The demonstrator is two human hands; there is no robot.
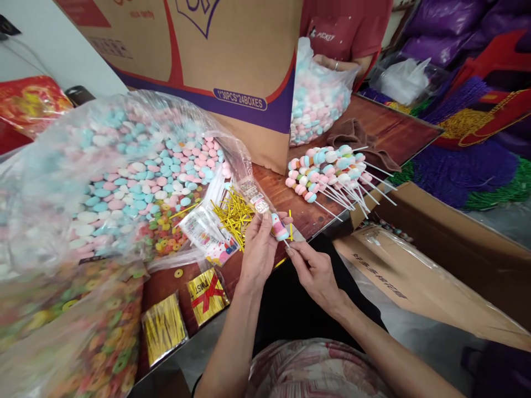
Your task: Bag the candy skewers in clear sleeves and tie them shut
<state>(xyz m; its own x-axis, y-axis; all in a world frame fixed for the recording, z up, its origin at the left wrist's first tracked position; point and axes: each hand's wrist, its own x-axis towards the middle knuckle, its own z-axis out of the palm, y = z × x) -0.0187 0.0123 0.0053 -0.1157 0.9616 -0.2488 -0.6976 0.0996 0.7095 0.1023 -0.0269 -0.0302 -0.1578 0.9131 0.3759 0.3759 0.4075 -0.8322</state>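
Observation:
Between my hands is a candy skewer point(279, 226) with pink, white and blue pieces, inside a clear printed wrapper point(258, 200). My left hand point(260, 243) is closed around the wrapper and candy, with some fingers behind it. Low on the skewer's white stick, my right hand point(309, 265) pinches with thumb and forefinger. Just left of my left hand lie loose gold twist ties point(233, 215) and a stack of printed clear wrappers point(207, 232). Farther right on the table is a pile of unwrapped candy skewers point(332, 168), sticks pointing toward me.
A large clear bag point(120, 188) of pastel candies fills the left, with a bag of ring candies point(95, 331) in front. Packs of twist ties point(165, 327) lie near the edge. A tall carton point(207, 61) stands behind; an open carton point(415, 276) is at right. Another person point(344, 33) sits opposite.

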